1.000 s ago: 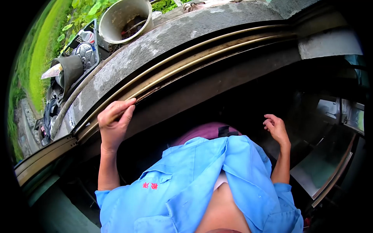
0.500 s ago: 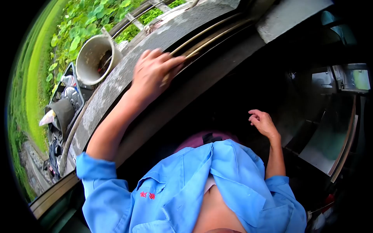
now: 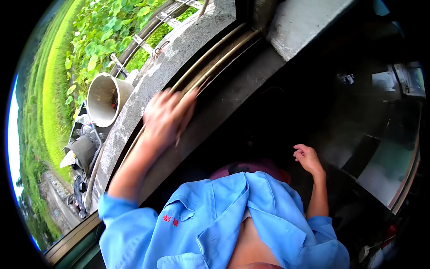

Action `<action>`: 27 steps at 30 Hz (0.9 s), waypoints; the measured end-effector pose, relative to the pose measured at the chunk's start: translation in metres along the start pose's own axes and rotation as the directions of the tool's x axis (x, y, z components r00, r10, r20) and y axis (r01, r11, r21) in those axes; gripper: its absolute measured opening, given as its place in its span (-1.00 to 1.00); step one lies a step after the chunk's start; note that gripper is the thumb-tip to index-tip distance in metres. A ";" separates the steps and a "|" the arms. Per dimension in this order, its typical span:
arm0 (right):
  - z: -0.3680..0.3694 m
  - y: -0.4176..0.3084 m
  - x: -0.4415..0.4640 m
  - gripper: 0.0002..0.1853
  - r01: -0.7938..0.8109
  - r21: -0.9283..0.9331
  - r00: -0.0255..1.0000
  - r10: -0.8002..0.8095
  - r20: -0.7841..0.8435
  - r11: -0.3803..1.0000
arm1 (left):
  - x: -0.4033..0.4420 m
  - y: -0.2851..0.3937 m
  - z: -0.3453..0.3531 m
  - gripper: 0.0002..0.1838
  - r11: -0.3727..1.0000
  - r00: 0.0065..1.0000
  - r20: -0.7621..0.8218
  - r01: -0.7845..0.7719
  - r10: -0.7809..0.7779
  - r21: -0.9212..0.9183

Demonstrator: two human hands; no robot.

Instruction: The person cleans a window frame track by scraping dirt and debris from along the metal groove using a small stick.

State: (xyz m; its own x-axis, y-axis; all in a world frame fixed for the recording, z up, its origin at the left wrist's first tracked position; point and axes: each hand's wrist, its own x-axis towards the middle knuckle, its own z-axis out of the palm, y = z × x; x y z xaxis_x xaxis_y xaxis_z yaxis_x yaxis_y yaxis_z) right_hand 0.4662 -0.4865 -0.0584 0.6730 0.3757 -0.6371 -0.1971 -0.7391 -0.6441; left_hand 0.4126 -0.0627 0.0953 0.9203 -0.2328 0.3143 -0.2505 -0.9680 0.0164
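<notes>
My left hand (image 3: 162,117) is over the window sill, its fingers at the metal window track (image 3: 204,74). Motion smears the fingers, and whether anything is under them I cannot make out. The track's two pale rails curve along the opening between the rough concrete outer ledge (image 3: 172,60) and the dark inner sill (image 3: 237,78). My right hand (image 3: 308,160) hangs in the air on the right, fingers loosely bent and a little apart, with nothing visible in it. It touches nothing.
Outside the window stand a pale bucket (image 3: 105,99) and a crate (image 3: 85,127) of odds and ends. Wooden rails (image 3: 148,31) and green plants lie beyond. A white-grey post (image 3: 298,27) borders the opening. A flat panel (image 3: 387,168) leans at the right in the dark room.
My left hand has moved back along the track, toward the lower left, and more of the rails shows beyond it. My right hand stays raised in the air. The view has shifted slightly.
</notes>
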 end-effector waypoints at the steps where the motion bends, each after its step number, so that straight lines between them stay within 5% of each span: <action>1: -0.005 0.004 0.008 -0.68 -0.018 -0.034 1.000 0.018 0.025 0.999 | -0.028 0.007 -0.019 -0.59 0.996 0.991 0.106 0.085 -0.088 0.024; 6: -0.026 -0.013 0.060 -0.70 0.054 -0.202 0.984 -0.017 0.180 0.978 | -0.130 0.047 -0.078 -0.66 0.878 0.868 0.163 0.436 -0.468 0.197; 10: -0.036 -0.041 0.104 -0.67 0.139 -0.230 0.967 -0.082 0.240 0.963 | -0.125 0.058 -0.066 -0.66 0.797 0.793 0.084 0.603 -0.603 0.026; 14: -0.044 -0.062 0.122 -0.66 0.217 -0.231 0.956 -0.158 0.249 0.949 | -0.061 0.035 -0.034 -0.60 0.872 0.886 0.127 0.462 -0.446 -0.161; 19: -0.056 -0.071 0.112 -0.65 0.230 -0.292 0.965 -0.180 0.188 0.928 | 0.060 0.012 0.034 -0.73 0.989 0.990 -0.059 0.122 -0.127 -0.080; 23: -0.057 -0.056 0.093 -0.68 0.187 -0.187 0.979 -0.168 0.115 0.964 | 0.111 0.009 0.053 -0.79 0.948 0.982 -0.050 0.163 -0.184 -0.273; 27: -0.050 -0.017 0.080 -0.69 0.095 -0.094 0.983 -0.079 0.166 0.991 | 0.055 -0.015 0.024 -0.79 0.875 0.973 0.039 0.223 -0.228 -0.429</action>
State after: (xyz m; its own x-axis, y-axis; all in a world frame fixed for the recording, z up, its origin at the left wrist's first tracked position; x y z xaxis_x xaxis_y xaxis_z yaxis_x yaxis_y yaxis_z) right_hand 0.5590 -0.4719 -0.0771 0.5587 0.5203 -0.6459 -0.0646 -0.7491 -0.6593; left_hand 0.4740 -0.0636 0.0893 0.9642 -0.0091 0.2652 -0.1434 -0.8587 0.4919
